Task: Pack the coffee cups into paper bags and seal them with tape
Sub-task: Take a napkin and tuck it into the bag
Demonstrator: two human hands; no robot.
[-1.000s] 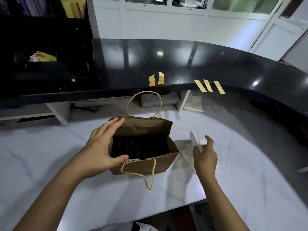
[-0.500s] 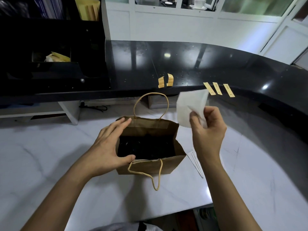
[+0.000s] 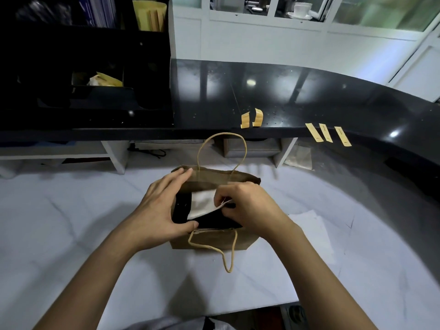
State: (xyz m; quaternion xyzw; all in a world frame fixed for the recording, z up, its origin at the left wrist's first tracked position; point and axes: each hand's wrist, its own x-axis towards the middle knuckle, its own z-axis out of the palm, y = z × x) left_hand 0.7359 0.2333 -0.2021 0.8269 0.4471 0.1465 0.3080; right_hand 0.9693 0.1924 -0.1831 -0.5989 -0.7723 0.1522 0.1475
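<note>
Now we are mid-packing: our left hand (image 3: 164, 206) grips the paper bag (image 3: 214, 241) open on the white worktop (image 3: 71, 222), while our right hand (image 3: 247, 206) pinches a white napkin (image 3: 202, 206) into it. Sealing next likely needs the tape strips (image 3: 327, 136).

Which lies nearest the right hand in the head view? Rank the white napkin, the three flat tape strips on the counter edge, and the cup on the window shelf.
1. White napkin: pinched in the right hand, over the bag's mouth.
2. Three flat tape strips: on the black counter's edge, farther right.
3. Cup: far back on the window shelf.
</note>
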